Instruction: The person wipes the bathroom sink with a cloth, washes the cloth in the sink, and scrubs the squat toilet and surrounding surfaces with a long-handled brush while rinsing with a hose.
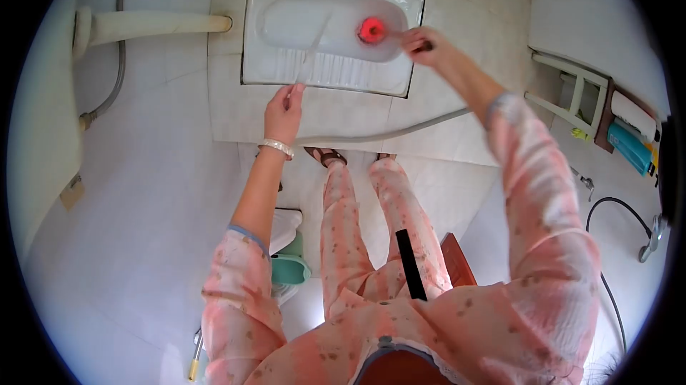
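Observation:
A white squat toilet is set into the tiled floor ahead of me. My right hand is closed round the handle of a toilet brush. Its round red head sits inside the bowl near the right end, slightly blurred. My left hand is closed at the near edge of the toilet. From its fingertips a thin stream of water runs into the bowl. A grey hose crosses the floor to my left wrist; its end is hidden by the hand.
A pale pipe enters the floor at the left. A green bin stands beside my left leg, and a red object by my right. A rack with bottles and a shower hose are at the right.

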The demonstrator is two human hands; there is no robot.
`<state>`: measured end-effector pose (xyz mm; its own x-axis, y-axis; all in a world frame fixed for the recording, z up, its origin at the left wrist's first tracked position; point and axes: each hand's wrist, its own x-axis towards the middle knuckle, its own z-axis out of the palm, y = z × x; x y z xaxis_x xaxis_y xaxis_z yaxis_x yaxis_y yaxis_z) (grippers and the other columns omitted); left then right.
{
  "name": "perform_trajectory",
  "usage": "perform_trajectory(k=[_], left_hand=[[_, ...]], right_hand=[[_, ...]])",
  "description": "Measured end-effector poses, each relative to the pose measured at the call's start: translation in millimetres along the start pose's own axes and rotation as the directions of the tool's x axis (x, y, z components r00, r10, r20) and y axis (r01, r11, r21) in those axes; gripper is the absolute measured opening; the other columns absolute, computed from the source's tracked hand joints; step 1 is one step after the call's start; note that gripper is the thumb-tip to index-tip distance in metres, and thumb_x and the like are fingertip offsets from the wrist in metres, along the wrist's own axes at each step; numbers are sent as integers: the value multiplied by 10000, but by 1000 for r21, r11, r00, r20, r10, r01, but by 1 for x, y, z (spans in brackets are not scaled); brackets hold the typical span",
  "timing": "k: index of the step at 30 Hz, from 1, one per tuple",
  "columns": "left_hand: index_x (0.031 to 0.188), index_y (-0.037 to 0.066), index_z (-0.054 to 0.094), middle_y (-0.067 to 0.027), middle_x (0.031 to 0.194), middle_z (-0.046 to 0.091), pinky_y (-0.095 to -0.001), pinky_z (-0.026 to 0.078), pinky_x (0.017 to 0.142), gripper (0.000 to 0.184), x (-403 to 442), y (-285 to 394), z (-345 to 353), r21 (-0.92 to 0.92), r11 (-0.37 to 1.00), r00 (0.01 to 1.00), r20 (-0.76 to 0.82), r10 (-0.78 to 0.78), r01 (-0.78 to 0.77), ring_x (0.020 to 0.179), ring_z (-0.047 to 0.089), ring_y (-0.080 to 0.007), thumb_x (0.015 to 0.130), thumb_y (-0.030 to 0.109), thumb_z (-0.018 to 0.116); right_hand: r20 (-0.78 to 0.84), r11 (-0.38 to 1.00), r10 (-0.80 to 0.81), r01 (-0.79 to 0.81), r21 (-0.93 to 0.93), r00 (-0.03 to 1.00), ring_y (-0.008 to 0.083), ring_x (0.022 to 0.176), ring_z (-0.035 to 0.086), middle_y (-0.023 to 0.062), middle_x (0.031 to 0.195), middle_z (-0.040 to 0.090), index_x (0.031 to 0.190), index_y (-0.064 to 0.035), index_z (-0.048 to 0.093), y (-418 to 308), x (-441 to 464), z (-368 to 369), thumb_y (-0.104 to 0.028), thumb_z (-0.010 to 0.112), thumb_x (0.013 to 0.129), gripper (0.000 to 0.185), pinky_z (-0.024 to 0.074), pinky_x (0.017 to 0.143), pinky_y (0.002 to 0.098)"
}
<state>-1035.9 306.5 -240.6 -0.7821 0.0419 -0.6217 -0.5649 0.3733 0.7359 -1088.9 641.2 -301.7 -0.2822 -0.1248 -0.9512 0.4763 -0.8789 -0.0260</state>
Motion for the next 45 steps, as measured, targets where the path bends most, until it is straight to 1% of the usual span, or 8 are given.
perform_trajectory(k=[4, 7, 13, 16, 18, 24, 29, 45], left_hand=[[966, 7, 611, 12, 617, 480, -229, 332, 495, 363, -7, 12, 1, -23, 998, 998, 13, -56, 57, 544, 385, -65, 874, 351, 541], [970, 6, 610, 8, 608, 484, -237, 342, 499, 370, -4, 12, 1, 1, 999, 999, 27, -43, 43, 543, 398, -74, 872, 356, 541], [964, 40, 629, 65, 560, 392, -200, 255, 420, 295, -1, 3, 10, 18, 1000, 1000, -16, 11, -11, 466, 329, -24, 892, 308, 527], [973, 41, 626, 67, 564, 400, -199, 257, 428, 295, -9, 6, 8, 56, 998, 999, -31, -9, 11, 471, 322, -27, 889, 309, 535], [963, 31, 618, 16, 589, 464, -231, 327, 481, 335, -12, -3, 9, 52, 998, 1000, -17, -25, 26, 510, 389, -71, 871, 344, 543], [953, 28, 611, -54, 620, 540, -285, 411, 550, 372, -13, -21, 9, 53, 998, 999, -6, -31, 32, 562, 478, -133, 853, 380, 547], [958, 30, 611, -57, 628, 548, -284, 414, 555, 368, -18, -17, 6, 47, 998, 999, -1, -45, 45, 569, 481, -130, 855, 378, 546], [961, 18, 612, 19, 586, 480, -240, 344, 483, 343, -26, -12, -16, -40, 998, 999, -9, -47, 47, 523, 394, -66, 869, 341, 547]], right_hand=[[-4, 994, 59, -59, 90, 998, 65, 419, 359, -17, 525, 348, 656, -56, 352, 8, -7, 2, 31, 438, 803, 192, 263, 332, 179], [154, 993, 100, -90, -71, 983, 45, 406, 340, -33, 541, 356, 1170, 140, 353, -34, -70, 8, 24, 395, 823, 369, 260, 329, 158], [17, 928, 181, -165, -333, 983, 85, 380, 365, -26, 524, 385, 680, 5, 464, 3, -17, 4, -13, 404, 828, 160, 260, 322, 199], [56, 122, -124, 72, -990, 991, 163, 391, 446, 85, 559, 504, 786, 24, 496, 41, -1, -35, -83, 391, 844, 161, 332, 333, 278], [169, -381, -171, 93, -920, 971, 221, 423, 508, 166, 659, 558, 1051, -1, 487, 39, -59, -48, -110, 365, 854, 255, 389, 352, 331], [-30, -714, -110, -100, -693, 994, 269, 472, 571, 158, 794, 581, 1312, -130, 331, -6, -101, -20, -88, 341, 841, 474, 484, 409, 373], [280, -982, -98, -48, -182, 955, 298, 672, 615, 163, 814, 615, 1366, -150, 276, 0, -20, -35, -79, 408, 836, 551, 500, 599, 402], [67, -785, -136, -66, -616, 988, 319, 563, 618, 237, 759, 604, 1337, -15, 233, 22, -77, -52, -28, 376, 800, 556, 488, 462, 399]])
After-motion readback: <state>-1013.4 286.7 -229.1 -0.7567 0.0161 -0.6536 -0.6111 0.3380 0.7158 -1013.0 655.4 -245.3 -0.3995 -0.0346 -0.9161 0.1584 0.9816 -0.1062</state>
